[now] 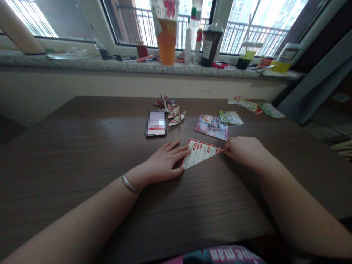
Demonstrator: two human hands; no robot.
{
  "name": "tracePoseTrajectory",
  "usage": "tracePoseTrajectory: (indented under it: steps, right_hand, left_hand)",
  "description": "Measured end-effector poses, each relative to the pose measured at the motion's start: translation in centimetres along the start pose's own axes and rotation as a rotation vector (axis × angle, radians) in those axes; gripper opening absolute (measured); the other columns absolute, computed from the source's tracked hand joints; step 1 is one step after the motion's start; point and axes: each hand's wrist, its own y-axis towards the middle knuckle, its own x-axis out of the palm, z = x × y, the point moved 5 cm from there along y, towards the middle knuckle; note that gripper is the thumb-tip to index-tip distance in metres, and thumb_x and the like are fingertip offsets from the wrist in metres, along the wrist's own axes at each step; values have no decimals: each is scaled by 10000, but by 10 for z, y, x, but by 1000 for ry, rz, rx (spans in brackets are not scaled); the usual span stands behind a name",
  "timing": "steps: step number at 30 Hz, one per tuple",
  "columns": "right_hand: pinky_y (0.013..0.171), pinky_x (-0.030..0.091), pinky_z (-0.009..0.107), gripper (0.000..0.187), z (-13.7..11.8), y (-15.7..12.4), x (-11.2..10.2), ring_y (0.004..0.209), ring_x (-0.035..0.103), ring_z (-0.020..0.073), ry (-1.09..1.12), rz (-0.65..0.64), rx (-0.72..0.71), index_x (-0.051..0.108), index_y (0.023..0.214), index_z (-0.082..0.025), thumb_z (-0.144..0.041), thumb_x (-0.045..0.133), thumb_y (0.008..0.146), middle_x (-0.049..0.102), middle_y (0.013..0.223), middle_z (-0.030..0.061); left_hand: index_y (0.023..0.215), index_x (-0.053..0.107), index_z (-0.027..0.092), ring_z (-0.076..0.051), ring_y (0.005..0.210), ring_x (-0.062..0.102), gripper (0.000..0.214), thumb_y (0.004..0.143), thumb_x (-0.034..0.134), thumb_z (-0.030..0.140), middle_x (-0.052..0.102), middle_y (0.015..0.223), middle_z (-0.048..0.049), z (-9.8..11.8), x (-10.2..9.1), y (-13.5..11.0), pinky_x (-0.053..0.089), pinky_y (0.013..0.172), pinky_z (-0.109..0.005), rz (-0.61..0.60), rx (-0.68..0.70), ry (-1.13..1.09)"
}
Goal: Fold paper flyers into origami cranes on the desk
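A printed sheet of paper (202, 152), folded into a triangle with red-edged text, lies flat on the brown table (82, 157). Over its left edge rests my left hand (166, 161), fingers spread and stretched out, with a silver bangle at the wrist. At the triangle's pointed right corner, my right hand (240, 150) is closed, thumb and finger pinching the tip. Just beyond the paper lies a colourful printed booklet (211, 126). A phone (156, 124) with a lit, blurred screen is past my left fingertips. Behind it sit several folded paper figures (174, 112).
Green-printed cards (231, 117) lie beside the booklet, with more printed strips (247, 105) at the table's far right. Along the stone windowsill (123, 66) stand a tall cup of orange drink (167, 40), a dark bottle (211, 46) and other containers. A grey curtain (313, 84) hangs at right.
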Motion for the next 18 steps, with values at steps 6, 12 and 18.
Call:
tracePoseTrajectory:
  steps: [6,12,18]
  right_hand:
    - [620,485,334,244,9,3,5,825,682,275,3,-73,49,761,836,-236,-282,521,847,729,930,122]
    - [618,473,325,228,14,2,1,848,679,278,-16,-27,98,748,837,-210,-259,525,851,724,922,137]
    - [771,490,331,185,-16,0,-11,938,648,229,110,169,-278,711,956,-228,-255,555,860,705,1007,70]
  left_hand:
    - [1479,302,285,-295,1460,120,614,905,455,441,223,1573,35,0,2,1,158,1173,-474,0,6,8]
    - [1477,302,282,-283,1456,145,588,920,437,416,245,1568,20,2,2,-1,134,1176,-475,9,-6,26]
    - [1446,359,246,-293,1433,222,679,880,475,602,321,1542,-32,4,0,0,162,1170,-480,65,-3,0]
